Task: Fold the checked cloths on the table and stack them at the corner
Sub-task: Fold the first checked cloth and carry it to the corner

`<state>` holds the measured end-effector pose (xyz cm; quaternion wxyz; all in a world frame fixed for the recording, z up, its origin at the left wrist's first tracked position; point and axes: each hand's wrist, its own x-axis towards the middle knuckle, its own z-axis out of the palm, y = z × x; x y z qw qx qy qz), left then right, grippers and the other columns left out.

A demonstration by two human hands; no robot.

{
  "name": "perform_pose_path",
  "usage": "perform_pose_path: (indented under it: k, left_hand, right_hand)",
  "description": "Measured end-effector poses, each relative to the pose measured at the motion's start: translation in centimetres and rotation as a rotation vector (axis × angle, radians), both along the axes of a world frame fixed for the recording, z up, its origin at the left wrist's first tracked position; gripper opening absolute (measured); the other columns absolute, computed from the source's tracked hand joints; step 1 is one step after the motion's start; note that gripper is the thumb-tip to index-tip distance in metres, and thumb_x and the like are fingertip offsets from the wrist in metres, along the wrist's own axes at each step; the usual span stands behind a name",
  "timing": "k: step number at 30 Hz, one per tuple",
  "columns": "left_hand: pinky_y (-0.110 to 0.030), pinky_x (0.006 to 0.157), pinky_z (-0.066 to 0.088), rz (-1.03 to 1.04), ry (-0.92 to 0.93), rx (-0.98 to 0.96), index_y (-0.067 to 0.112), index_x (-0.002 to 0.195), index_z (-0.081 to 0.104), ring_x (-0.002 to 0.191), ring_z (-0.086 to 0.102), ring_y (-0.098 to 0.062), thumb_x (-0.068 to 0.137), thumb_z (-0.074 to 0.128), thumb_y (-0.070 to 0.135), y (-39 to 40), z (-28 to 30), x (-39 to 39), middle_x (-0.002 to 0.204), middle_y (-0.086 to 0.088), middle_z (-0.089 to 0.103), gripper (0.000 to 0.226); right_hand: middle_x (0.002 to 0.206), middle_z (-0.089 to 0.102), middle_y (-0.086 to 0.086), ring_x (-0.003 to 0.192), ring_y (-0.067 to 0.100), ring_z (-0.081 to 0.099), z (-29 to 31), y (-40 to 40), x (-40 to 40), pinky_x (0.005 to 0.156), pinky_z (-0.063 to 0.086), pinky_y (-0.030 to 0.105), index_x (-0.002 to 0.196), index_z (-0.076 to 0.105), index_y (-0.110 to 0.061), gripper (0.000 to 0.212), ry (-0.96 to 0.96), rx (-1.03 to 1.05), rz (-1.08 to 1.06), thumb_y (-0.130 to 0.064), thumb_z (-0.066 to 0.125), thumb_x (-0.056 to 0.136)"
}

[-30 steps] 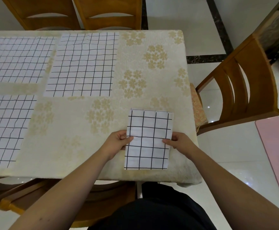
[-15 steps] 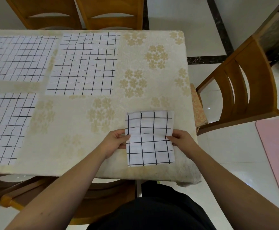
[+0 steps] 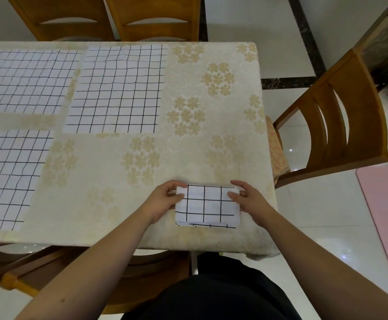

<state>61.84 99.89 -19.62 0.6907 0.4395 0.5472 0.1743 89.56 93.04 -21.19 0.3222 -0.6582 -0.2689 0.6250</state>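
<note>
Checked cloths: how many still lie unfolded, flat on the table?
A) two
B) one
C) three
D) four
C: three cloths lie spread flat, two along the far side and one at the near left, while a fourth, the folded cloth, sits between the left hand and right hand near the table corner.

The folded cloth (image 3: 208,205) near the right corner is white with a black grid, like the three spread cloths (image 3: 117,88) to the left. The surface (image 3: 211,146) wears cream covering with pale gold flower clusters. Chairs (image 3: 340,125) are honey-brown wood; the floor (image 3: 246,24) is white tile with dark bands; a pink mat (image 3: 387,204) lies right.
</note>
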Motion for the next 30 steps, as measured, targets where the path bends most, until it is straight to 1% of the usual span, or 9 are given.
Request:
perform_pose_path:
  k: [2,4,7,10,14,17,20,23,30]
  left_hand:
    - [-0.045,0.091,0.054,-0.021,0.019,0.039,0.024,0.102,0.071,0.109,0.061,-0.033,0.086,0.068,0.005,-0.1,-0.6,-0.2,0.120,-0.019,0.060,0.025]
    - [-0.036,0.093,0.053,-0.054,0.072,0.092,0.028,0.099,0.073,0.100,0.061,-0.023,0.085,0.071,0.009,-0.2,-1.1,-0.2,0.106,-0.010,0.063,0.024]
    - [-0.012,0.066,0.043,-0.127,0.204,0.181,0.031,0.096,0.073,0.067,0.047,-0.005,0.084,0.072,0.013,-0.3,-1.4,0.1,0.074,0.004,0.048,0.021]
    - [-0.011,0.061,0.040,-0.219,0.334,0.350,0.029,0.094,0.072,0.062,0.047,-0.007,0.080,0.076,0.014,-0.5,-1.9,0.4,0.080,0.001,0.054,0.021]
    - [-0.004,0.076,0.037,-0.239,0.448,0.647,0.018,0.094,0.071,0.080,0.055,-0.009,0.071,0.083,0.015,-0.6,-3.0,0.5,0.109,-0.004,0.055,0.026]
    - [-0.024,0.093,0.038,-0.332,0.602,0.876,0.018,0.110,0.067,0.112,0.053,-0.020,0.072,0.081,0.030,-0.8,-3.8,0.5,0.124,-0.006,0.056,0.041]
    - [-0.035,0.107,0.033,-0.574,0.656,1.079,0.021,0.135,0.052,0.137,0.037,-0.020,0.088,0.062,0.043,-1.5,-4.3,0.7,0.147,-0.003,0.043,0.053]
    - [-0.035,0.119,0.014,-0.790,0.768,1.136,0.017,0.151,0.027,0.147,0.013,-0.017,0.099,0.038,0.050,-2.7,-5.0,1.0,0.160,-0.001,0.018,0.063]
    - [-0.042,0.118,0.010,-0.912,0.844,1.034,0.022,0.154,0.007,0.149,0.000,-0.017,0.100,0.021,0.055,-4.1,-6.3,-0.2,0.162,-0.001,0.002,0.065]
  right_hand:
    - [0.102,0.072,0.013,0.098,0.025,0.068,-0.5,-0.3,-0.2,0.088,0.055,0.050,0.114,0.063,-0.035,0.035,-0.099,0.010,0.009,-0.028,0.075,0.082]
    - [0.091,0.071,0.017,0.087,0.028,0.069,-0.6,-0.3,-0.5,0.083,0.057,0.048,0.106,0.067,-0.036,0.029,-0.146,0.017,-0.009,-0.026,0.076,0.081]
    - [0.077,0.054,0.000,0.072,0.013,0.054,-0.5,-0.2,-0.6,0.069,0.046,0.026,0.107,0.064,-0.031,0.026,-0.307,0.046,0.049,-0.022,0.074,0.084]
    - [0.086,0.053,-0.005,0.075,0.006,0.052,-0.7,-0.3,-1.0,0.072,0.041,0.021,0.117,0.059,-0.025,0.036,-0.510,0.103,0.107,-0.021,0.073,0.084]
    - [0.111,0.053,0.003,0.096,0.017,0.054,-1.2,-0.6,-1.6,0.087,0.045,0.031,0.123,0.058,-0.018,0.041,-0.880,0.274,0.188,-0.025,0.070,0.085]
    - [0.114,0.059,0.008,0.101,0.026,0.056,-1.5,-0.7,-2.7,0.083,0.046,0.038,0.119,0.062,-0.014,0.030,-1.045,0.462,0.250,-0.025,0.061,0.091]
    - [0.124,0.061,0.009,0.113,0.028,0.057,-1.9,-0.6,-4.4,0.093,0.049,0.043,0.123,0.062,-0.012,0.038,-1.082,0.576,0.412,-0.028,0.042,0.095]
    - [0.142,0.051,0.006,0.133,0.023,0.045,-2.5,-0.6,-6.0,0.110,0.033,0.039,0.137,0.052,-0.012,0.047,-1.111,0.582,0.611,-0.029,0.032,0.098]
    - [0.160,0.018,0.003,0.147,0.020,0.019,-4.6,-2.3,-5.2,0.116,0.012,0.041,0.153,0.023,-0.017,0.064,-1.171,0.387,0.861,-0.052,0.009,0.101]
